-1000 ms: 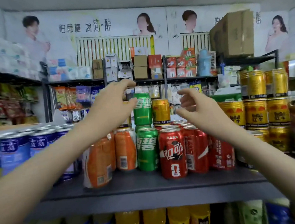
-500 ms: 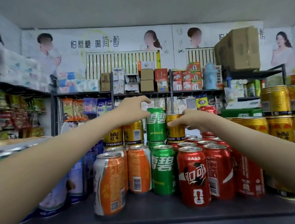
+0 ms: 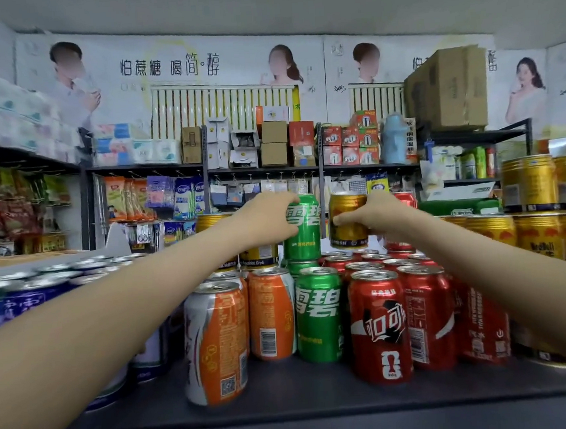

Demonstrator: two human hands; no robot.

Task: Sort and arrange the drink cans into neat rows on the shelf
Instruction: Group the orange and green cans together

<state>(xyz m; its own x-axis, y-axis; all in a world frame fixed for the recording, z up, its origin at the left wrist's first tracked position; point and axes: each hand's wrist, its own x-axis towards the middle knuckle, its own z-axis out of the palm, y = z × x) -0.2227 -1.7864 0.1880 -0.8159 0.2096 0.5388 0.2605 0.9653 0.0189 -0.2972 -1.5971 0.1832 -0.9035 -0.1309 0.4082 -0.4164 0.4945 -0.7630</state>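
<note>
Up top, left hand grips green can, right hand gold can.

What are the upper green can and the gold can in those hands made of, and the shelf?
The green can: probably thin metal, glossy printed coat; bright streaks run down its side. The gold can: likely metal too, shiny, with a bright top rim. The shelf: dark and matte, perhaps painted metal; unclear.

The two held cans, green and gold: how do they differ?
The green can is taller; the gold can is shorter. The left hand grips the green can, the right hand the gold can. The green can stands on a lower green can; the gold can seems held clear above the red cans. Both are roughly upright.
</note>
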